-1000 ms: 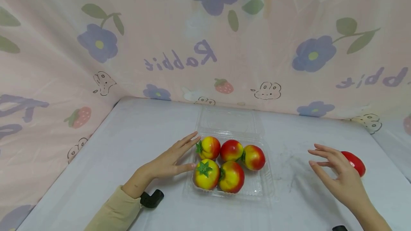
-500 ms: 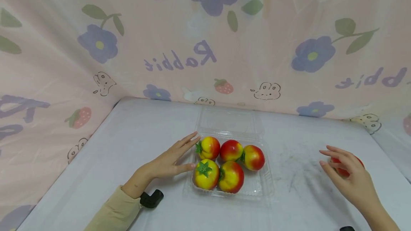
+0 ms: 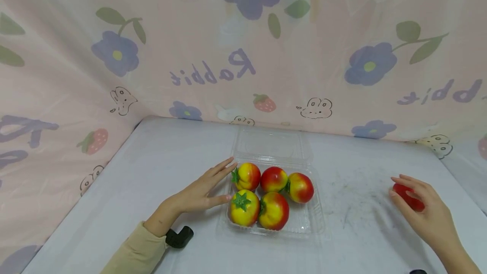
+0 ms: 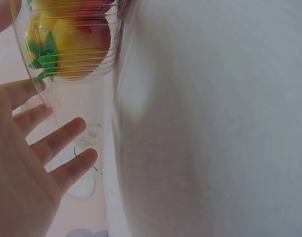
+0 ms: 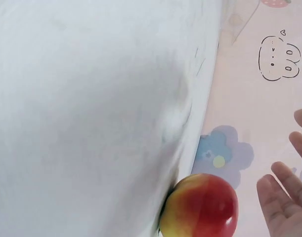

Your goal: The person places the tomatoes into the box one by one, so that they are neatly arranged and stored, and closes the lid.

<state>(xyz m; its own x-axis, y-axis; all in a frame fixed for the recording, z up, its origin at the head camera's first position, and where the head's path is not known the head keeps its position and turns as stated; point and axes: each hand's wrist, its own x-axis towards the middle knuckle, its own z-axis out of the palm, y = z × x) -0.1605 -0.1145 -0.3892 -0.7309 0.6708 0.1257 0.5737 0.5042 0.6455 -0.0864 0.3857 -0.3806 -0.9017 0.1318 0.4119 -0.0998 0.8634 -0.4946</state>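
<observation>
Several red-and-yellow toy fruits (image 3: 274, 210) with green leafy tops sit in a clear plastic clamshell box (image 3: 304, 223). My left hand (image 3: 195, 191) is at the box's left side, fingers spread and fingertips right at its rim. The left wrist view shows the fingers along the clear wall. Out to the right, a single red-and-yellow fruit (image 5: 202, 207) lies on the table. My right hand (image 3: 431, 210) hovers over this fruit, partly covering it in the head view. In the right wrist view, the fingers (image 5: 281, 187) are relaxed and stand apart from the fruit.
The box's clear lid (image 3: 270, 143) lies folded back behind it. A white cloth covers the table (image 3: 354, 248), with faint dark marks right of the box. A printed pink curtain (image 3: 289, 67) encloses the back and left side. A black wrist device (image 3: 179, 237) is by my left wrist.
My right hand has moved right, over the single fruit, which was beyond its far side a second ago. The left hand and the box have stayed in place.
</observation>
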